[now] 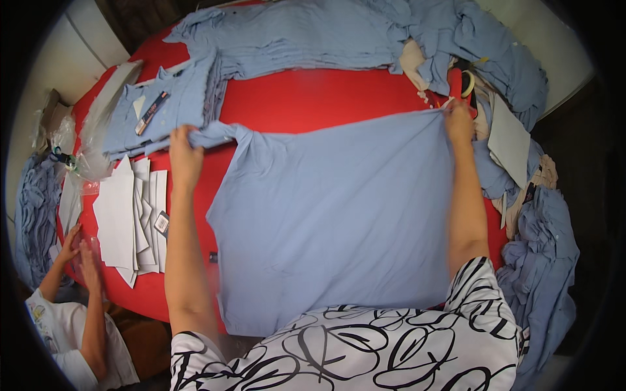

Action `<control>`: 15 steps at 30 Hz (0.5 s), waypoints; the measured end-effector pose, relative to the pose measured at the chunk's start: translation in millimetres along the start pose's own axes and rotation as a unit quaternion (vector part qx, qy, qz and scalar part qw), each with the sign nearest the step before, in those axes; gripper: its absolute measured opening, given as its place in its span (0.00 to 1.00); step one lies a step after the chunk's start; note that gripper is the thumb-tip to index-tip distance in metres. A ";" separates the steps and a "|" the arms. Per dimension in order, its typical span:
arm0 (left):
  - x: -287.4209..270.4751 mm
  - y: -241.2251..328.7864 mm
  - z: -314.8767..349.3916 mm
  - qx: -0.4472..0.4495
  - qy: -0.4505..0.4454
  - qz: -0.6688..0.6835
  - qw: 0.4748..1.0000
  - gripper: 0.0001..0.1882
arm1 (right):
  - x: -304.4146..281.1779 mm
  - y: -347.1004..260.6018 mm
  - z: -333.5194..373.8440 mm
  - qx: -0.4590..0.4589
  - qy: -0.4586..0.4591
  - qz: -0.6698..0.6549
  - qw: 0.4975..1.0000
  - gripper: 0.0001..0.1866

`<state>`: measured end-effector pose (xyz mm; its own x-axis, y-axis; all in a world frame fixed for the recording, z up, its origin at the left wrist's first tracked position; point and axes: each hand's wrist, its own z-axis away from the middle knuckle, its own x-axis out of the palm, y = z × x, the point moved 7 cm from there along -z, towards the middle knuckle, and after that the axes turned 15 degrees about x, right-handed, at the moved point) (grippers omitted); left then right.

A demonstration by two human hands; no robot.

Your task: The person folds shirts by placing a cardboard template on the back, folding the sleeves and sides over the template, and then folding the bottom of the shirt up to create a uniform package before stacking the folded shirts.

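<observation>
A light blue shirt [339, 215] is stretched between my two hands over the red table, its lower part reaching my body. My left hand [186, 155] is closed on a bunched, narrow end of it, beside a stack of folded blue shirts [120, 120]. At the far right, my right hand [459, 122] pinches the shirt's upper right corner, so the upper edge between the hands runs nearly straight. Soft creases slant across the cloth. Which part of the shirt each hand grips is hard to tell.
Flat blue shirts are stacked along the far edge [306, 42]. White cardboard sheets [119, 215] lie left of my forearm. A tape roll [467, 83] and a white card [508, 140] sit on the right, near piled shirts [538, 254]. Another person's hands [88, 260] are at lower left.
</observation>
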<state>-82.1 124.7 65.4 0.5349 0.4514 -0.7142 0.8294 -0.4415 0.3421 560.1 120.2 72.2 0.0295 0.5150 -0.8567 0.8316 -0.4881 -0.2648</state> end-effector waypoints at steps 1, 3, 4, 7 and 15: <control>2.9 9.5 -15.0 -0.010 -0.001 0.039 0.999 0.26 | -6.4 18.9 -6.6 -0.020 0.023 0.008 1.000 0.11; 6.5 31.3 -30.9 0.114 0.010 0.032 0.993 0.26 | -16.9 46.7 -27.1 -0.022 0.067 0.051 0.996 0.13; 10.3 27.9 -31.9 0.107 -0.016 0.049 0.993 0.26 | -22.8 51.7 -33.9 -0.003 0.087 0.090 0.992 0.13; 24.2 32.5 -33.4 0.073 -0.093 0.107 0.987 0.25 | -57.8 120.6 -64.9 0.087 0.149 0.134 0.976 0.17; -14.9 118.7 -64.8 0.304 -0.038 0.045 0.951 0.19 | -52.1 192.7 -53.9 0.350 -0.027 0.138 0.926 0.47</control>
<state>18.8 115.7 156.2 0.5668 0.3446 -0.7483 0.5225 -0.8527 0.0031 748.6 37.3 89.7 0.1437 0.2746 -0.9508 0.2332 -0.9431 -0.2371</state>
